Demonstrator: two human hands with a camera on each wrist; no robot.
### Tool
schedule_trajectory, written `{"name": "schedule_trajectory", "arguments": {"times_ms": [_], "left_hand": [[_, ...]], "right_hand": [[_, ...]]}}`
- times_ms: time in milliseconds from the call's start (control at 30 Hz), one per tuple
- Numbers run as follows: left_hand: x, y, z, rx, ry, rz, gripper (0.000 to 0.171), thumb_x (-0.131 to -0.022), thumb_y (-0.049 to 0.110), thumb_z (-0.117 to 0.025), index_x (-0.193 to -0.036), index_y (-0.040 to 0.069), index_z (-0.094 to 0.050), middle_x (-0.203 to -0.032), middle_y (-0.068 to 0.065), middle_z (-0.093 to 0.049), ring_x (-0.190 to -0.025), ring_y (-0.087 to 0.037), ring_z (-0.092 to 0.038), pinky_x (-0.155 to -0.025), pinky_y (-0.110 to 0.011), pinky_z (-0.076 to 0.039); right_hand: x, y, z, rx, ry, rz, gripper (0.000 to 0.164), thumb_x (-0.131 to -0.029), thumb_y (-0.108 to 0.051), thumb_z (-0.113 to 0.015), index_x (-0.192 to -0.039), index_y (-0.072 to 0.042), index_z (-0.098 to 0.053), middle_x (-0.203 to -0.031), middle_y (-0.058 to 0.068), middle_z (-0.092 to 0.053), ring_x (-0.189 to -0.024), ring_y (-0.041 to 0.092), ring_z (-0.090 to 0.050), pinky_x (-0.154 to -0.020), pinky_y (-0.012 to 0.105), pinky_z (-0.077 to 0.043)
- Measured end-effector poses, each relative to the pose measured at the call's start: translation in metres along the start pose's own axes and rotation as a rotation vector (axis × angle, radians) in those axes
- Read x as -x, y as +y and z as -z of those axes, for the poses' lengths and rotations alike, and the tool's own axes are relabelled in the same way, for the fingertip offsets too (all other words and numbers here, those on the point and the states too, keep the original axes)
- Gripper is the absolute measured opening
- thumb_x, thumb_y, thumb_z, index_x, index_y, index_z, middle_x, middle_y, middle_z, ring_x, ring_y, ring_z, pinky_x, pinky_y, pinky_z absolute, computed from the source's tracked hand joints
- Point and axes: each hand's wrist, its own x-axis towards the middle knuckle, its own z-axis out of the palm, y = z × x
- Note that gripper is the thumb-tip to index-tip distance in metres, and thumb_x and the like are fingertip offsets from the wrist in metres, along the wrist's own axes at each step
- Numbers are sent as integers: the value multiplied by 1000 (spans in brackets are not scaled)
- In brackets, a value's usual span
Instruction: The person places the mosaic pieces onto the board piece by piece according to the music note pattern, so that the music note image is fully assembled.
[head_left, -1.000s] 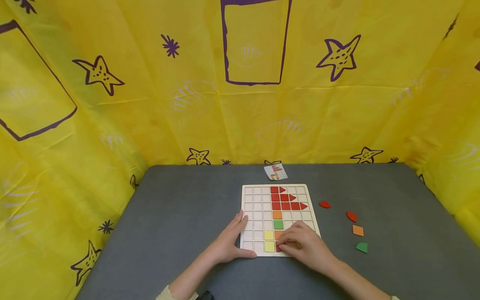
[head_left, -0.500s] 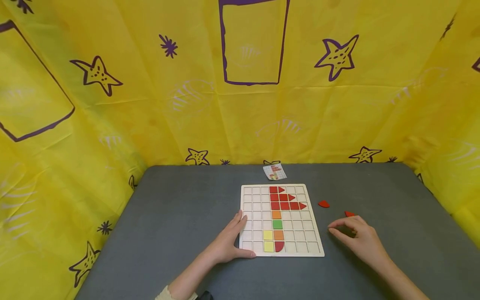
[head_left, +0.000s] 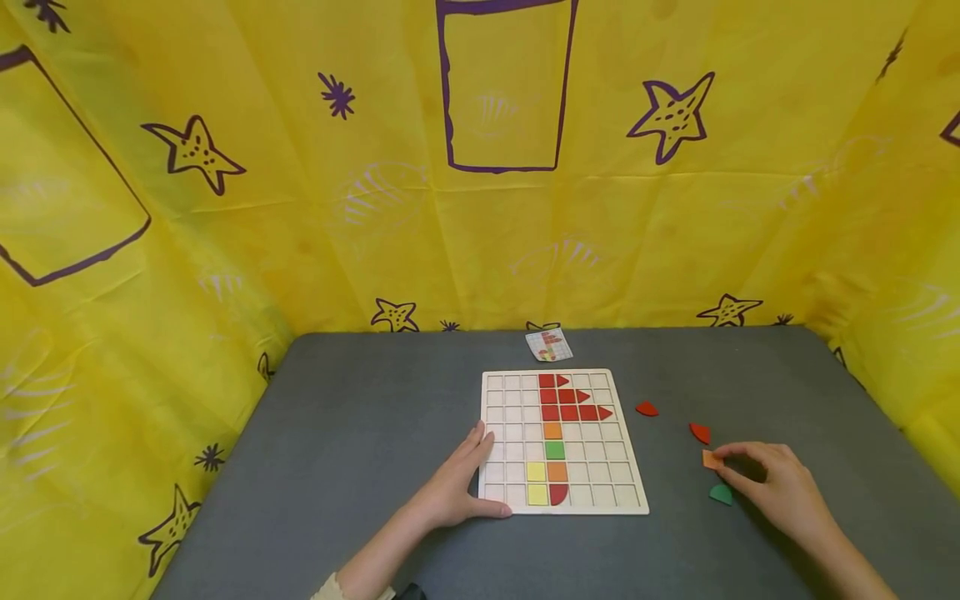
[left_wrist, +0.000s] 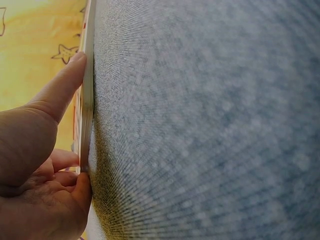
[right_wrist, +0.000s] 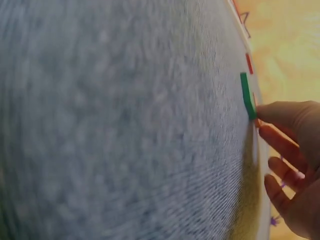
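A pale wooden grid board (head_left: 600,450) lies on the table, with red, orange, green and yellow pieces set in its cells. My left hand (head_left: 450,492) rests on its near left corner, fingers along the left side and thumb on the front edge (left_wrist: 88,82). Right of the board, my right hand (head_left: 780,487) pinches an orange square tile (head_left: 708,459) between thumb and forefinger; the fingertips cover part of it. Just below lies a green rounded tile (head_left: 721,495), which stands in front of the orange one in the right wrist view.
Two red rounded tiles, one near the board (head_left: 647,409) and one farther right (head_left: 700,433), lie on the dark grey table (head_left: 375,417). A small pattern card (head_left: 549,345) lies behind the board. Yellow printed cloth (head_left: 487,250) walls the back and sides.
My right hand has left a red rounded tile in the board's bottom row, moved right and taken hold of the orange square tile. The left hand has stayed at the board's corner.
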Motion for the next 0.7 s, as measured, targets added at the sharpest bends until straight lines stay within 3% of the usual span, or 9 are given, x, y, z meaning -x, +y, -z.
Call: {"name": "schedule_trajectory", "arguments": {"times_ms": [300,533,700], "left_hand": [[-1,0,-1,-2,0,7,109,-67,50,-81,-151,11,-23,-160,-7,-10,-147,-27,-14,-111,-51,-28],[0,0,-1,1,-3,3,110,-67,50,-81,-151,11,-23,-160,-7,-10,-147,-27,-14,-111,-52,-28],[1,-1,0,7,-1,-1,109,-67,50,-81,-151,11,-23,-160,-8,-10,-147,-27,-13,-111,-52,-27]], "right_hand": [[-3,6,-1,2,-16,29,18,-75,-28,-80,-91,-30,-70,-96,-2,-70,-90,-15,-33,-74,32,-33],[-4,-9,-8,5,-38,-61,16,-76,-38,-78,-88,-30,-71,-94,2,-69,-87,11,-50,-70,41,-42],[-5,-26,-20,-44,-30,-95,20,-75,-41,-79,-90,-33,-70,-95,-3,-66,-84,-1,-49,-68,27,-44]]}}
